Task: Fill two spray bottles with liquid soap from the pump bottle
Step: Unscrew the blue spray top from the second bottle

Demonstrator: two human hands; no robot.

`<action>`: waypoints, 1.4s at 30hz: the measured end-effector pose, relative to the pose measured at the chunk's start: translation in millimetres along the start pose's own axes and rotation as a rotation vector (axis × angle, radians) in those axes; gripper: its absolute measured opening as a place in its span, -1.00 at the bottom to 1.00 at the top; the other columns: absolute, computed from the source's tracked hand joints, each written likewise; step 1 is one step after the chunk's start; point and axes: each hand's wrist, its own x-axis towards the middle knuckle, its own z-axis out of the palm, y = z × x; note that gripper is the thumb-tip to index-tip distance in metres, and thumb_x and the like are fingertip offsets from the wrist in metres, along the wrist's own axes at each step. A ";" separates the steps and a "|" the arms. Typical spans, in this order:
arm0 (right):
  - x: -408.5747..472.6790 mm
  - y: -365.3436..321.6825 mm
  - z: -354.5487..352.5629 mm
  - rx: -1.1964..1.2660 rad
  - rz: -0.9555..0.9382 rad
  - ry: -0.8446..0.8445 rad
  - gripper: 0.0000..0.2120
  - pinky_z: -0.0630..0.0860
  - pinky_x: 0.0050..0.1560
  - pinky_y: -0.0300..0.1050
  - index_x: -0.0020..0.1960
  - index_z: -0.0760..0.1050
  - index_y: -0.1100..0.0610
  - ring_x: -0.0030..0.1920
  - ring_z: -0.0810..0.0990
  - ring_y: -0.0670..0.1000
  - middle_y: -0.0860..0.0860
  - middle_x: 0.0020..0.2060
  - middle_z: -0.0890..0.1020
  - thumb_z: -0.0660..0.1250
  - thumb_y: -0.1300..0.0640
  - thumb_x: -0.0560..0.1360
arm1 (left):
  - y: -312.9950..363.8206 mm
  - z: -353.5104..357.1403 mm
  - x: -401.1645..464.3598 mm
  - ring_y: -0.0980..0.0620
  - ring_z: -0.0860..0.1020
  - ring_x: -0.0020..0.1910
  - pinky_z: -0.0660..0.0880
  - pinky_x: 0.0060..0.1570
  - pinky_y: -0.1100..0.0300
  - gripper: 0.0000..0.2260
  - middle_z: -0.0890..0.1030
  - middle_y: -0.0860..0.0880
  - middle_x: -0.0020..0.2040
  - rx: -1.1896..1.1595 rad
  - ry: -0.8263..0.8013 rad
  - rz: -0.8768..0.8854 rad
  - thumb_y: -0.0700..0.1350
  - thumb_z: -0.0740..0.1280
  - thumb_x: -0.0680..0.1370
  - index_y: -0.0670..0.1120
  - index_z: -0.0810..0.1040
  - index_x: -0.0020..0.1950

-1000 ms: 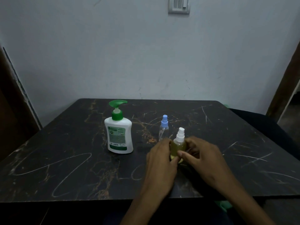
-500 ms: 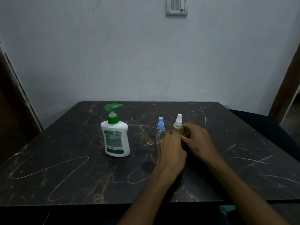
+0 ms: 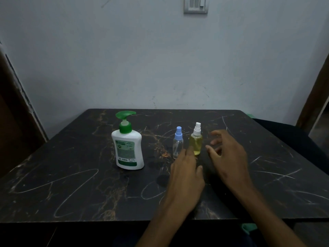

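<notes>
With one bottle looking full, the job is probably moving to the other: grip it low and keep it upright while unscrewing the cap. The left hand [image 3: 185, 172] and right hand [image 3: 227, 155] are both hovering released, fingers loose, holding nothing. The white-capped spray bottle [image 3: 195, 142], full of yellow liquid, is standing on the table [image 3: 71, 175] just beside the clear, seemingly empty blue-capped spray bottle [image 3: 178, 145]. The white pump bottle [image 3: 128, 147], green-topped, is standing apart to their left.
</notes>
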 end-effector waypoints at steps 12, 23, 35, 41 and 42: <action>27.8 -71.3 34.8 -0.138 -0.214 -0.205 -0.71 0.33 0.01 -0.29 0.23 0.48 0.09 0.02 0.53 -0.07 0.02 0.16 0.60 0.44 0.02 0.58 | -30.1 -41.6 -49.7 0.30 0.61 0.09 0.53 0.08 0.44 -0.63 0.65 0.22 0.13 -0.112 0.132 -0.100 -0.11 0.45 0.61 0.11 0.58 0.41; -20.5 -90.0 -8.0 -0.009 -0.261 -0.262 -0.85 0.35 -0.24 -0.44 -0.19 0.57 0.02 -0.26 0.55 -0.19 -0.19 -0.33 0.58 0.51 0.04 0.46 | -40.2 -38.8 -47.5 0.27 0.55 0.14 0.29 0.15 0.62 -0.50 0.61 0.21 0.18 -0.087 0.288 -0.075 0.13 0.35 0.48 0.05 0.58 0.40; -22.8 -120.2 -34.8 -0.304 -0.381 -0.550 -0.75 0.41 -0.18 -0.35 0.00 0.56 -0.11 -0.24 0.47 -0.23 -0.22 -0.08 0.69 0.34 -0.27 0.57 | -49.4 -38.2 -59.5 0.32 0.64 -0.01 0.52 -0.06 0.41 -0.66 0.71 0.27 -0.09 -0.186 0.270 -0.155 -0.10 0.61 0.44 0.24 0.71 0.13; -20.0 -125.7 -31.7 -0.338 -0.391 -0.601 -0.75 0.57 0.05 -0.20 0.00 0.63 -0.03 -0.10 0.63 -0.15 -0.11 -0.03 0.73 0.34 -0.19 0.61 | -45.5 -45.6 -60.4 0.40 0.63 -0.04 0.45 -0.10 0.54 -0.67 0.70 0.34 -0.12 -0.238 0.186 -0.182 -0.09 0.56 0.47 0.36 0.65 0.01; -19.0 -126.7 -31.9 -0.344 -0.391 -0.616 -0.75 0.55 0.03 -0.22 0.00 0.63 -0.01 -0.08 0.65 -0.14 -0.09 -0.03 0.73 0.34 -0.17 0.62 | -44.3 -47.0 -61.1 0.41 0.63 -0.04 0.45 -0.09 0.54 -0.67 0.71 0.32 -0.13 -0.247 0.182 -0.186 -0.10 0.56 0.48 0.37 0.65 0.01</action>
